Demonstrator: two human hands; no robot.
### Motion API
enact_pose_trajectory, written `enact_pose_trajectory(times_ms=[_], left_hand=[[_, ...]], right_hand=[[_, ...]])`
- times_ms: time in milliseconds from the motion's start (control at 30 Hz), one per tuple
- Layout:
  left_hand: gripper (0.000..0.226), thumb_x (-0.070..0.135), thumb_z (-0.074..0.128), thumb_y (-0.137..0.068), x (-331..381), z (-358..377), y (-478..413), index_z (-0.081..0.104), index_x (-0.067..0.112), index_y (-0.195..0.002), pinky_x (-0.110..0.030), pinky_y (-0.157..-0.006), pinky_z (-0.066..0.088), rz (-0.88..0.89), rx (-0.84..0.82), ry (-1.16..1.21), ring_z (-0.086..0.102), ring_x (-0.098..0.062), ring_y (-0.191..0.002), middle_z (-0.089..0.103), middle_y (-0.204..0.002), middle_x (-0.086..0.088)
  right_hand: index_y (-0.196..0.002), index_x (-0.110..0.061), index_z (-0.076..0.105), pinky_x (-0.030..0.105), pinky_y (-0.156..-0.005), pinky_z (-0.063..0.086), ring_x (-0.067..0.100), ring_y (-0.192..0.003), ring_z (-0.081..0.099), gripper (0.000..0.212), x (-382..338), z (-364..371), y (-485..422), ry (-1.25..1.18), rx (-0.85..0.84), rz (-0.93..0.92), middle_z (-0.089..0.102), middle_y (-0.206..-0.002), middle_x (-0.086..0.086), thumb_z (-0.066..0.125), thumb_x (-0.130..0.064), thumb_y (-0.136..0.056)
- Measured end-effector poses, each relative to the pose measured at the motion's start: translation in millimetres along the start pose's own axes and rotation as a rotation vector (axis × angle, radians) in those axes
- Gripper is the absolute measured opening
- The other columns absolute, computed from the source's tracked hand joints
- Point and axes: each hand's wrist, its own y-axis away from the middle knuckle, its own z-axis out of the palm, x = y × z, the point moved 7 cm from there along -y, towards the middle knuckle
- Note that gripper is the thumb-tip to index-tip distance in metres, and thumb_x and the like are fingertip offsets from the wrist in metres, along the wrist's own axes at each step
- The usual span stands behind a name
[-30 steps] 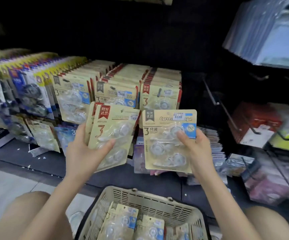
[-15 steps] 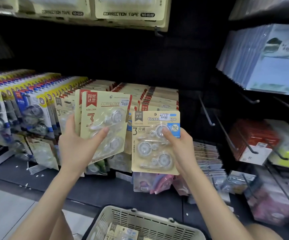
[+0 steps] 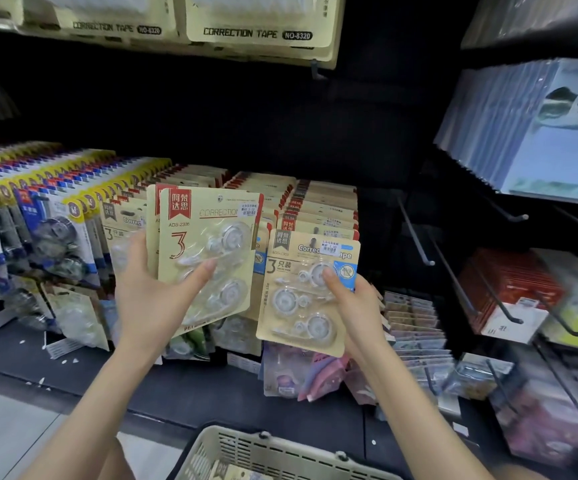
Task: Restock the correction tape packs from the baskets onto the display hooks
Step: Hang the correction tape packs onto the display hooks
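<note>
My left hand (image 3: 155, 299) grips a small stack of beige correction tape packs with a red label (image 3: 207, 254), held upright in front of the hanging rows. My right hand (image 3: 356, 306) holds a single beige pack with a grey label (image 3: 306, 292), its hang hole near the top of the full row of matching packs (image 3: 325, 209). More beige packs hang on hooks between the two hands. A beige plastic basket (image 3: 273, 452) sits below at the bottom edge, with a few packs inside.
Blue and yellow packs (image 3: 38, 209) fill hooks at the left. Bare black hooks (image 3: 415, 233) stick out to the right of the beige rows. Red boxes (image 3: 509, 289) and clear sleeves (image 3: 537, 133) hang at the right. Larger correction tape packs (image 3: 256, 26) hang above.
Both hands have risen with their packs from above the basket toward the hanging rows. The view tilted up, so the basket has dropped to the bottom edge.
</note>
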Motion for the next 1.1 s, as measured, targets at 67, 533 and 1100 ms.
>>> enact_pose_trajectory(times_ms=[67, 533, 1100], left_hand=[[0.057, 0.017, 0.083, -0.076, 0, 1, -2, 0.048, 0.034, -0.118, 0.005, -0.074, 0.037, -0.004, -0.007, 0.005, 0.051, 0.026, -0.091, 0.056, -0.102, 0.031], [0.057, 0.014, 0.083, -0.075, -14, -4, -2, 0.053, 0.033, -0.119, -0.017, -0.083, 0.046, -0.080, -0.079, 0.084, 0.059, 0.016, -0.094, 0.062, -0.096, 0.041], [0.054, 0.046, 0.083, -0.064, -29, 24, 20, 0.060, 0.032, -0.110, -0.027, -0.081, 0.055, -0.329, -0.255, 0.379, 0.069, -0.001, -0.094, 0.074, -0.102, 0.016]], right_hand=[[-0.117, -0.016, 0.067, 0.037, -0.094, 0.054, 0.012, -0.104, 0.068, 0.029, 2, 1, -8, 0.017, 0.021, -0.013, 0.073, -0.110, -0.004, 0.066, -0.032, -0.092], [-0.103, -0.021, 0.056, 0.034, -0.070, 0.045, 0.015, -0.087, 0.060, 0.043, -36, -28, 6, 0.735, 0.439, -0.290, 0.061, -0.093, -0.009, 0.067, -0.057, -0.082], [-0.110, -0.011, 0.056, 0.054, -0.091, 0.055, 0.025, -0.100, 0.071, 0.040, -41, 29, 49, -0.076, -0.122, -0.009, 0.073, -0.107, 0.006, 0.078, -0.006, -0.078]])
